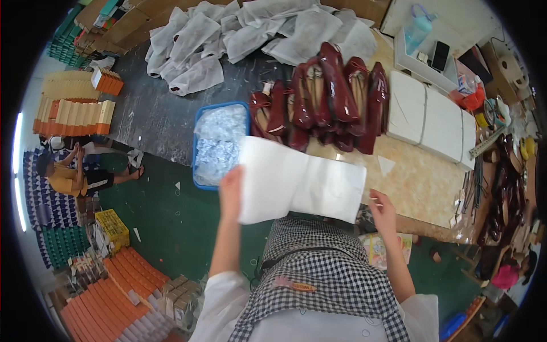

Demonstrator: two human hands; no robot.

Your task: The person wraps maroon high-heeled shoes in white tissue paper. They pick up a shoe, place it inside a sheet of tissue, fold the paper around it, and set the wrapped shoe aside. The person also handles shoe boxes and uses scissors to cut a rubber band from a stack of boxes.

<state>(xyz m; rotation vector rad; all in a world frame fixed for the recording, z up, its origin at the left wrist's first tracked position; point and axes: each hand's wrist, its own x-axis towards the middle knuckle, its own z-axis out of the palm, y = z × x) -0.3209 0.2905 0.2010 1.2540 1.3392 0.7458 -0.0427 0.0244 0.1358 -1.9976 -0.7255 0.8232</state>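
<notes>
A creased white sheet (270,179) is grasped at its left edge by the left hand (231,191), in front of the table (151,108). The right hand (384,214) is held just beside the sheet's right edge, released, its fingers loosely bent. Beyond the sheet, dark red shoes (336,91) are heaped; to their left, a blue basket (205,187) is filled with clear packets (219,134). White-wrapped bundles (196,43) are piled farther away.
</notes>
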